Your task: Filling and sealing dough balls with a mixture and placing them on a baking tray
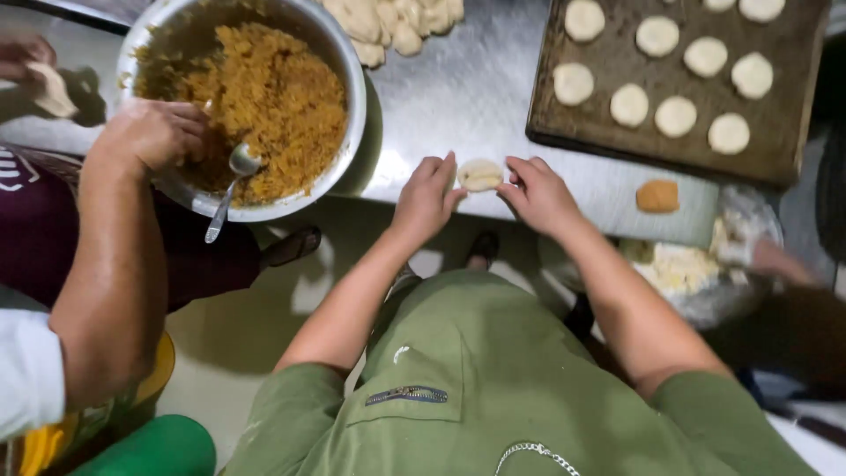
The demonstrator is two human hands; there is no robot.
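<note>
A stainless steel table (467, 97) carries everything here. At its left near corner stands a large metal bowl (352, 106) of orange-brown filling, overhanging the near edge, with a spoon (231, 181) leaning out over its rim. A heap of pale dough lumps (392, 22) lies at the far edge, just beside the bowl. A dark wooden board (793, 132) covers the right part, bearing rows of flattened dough rounds (677, 115). An orange-brown piece (657, 196) sits near the near edge, just in front of the board.
</note>
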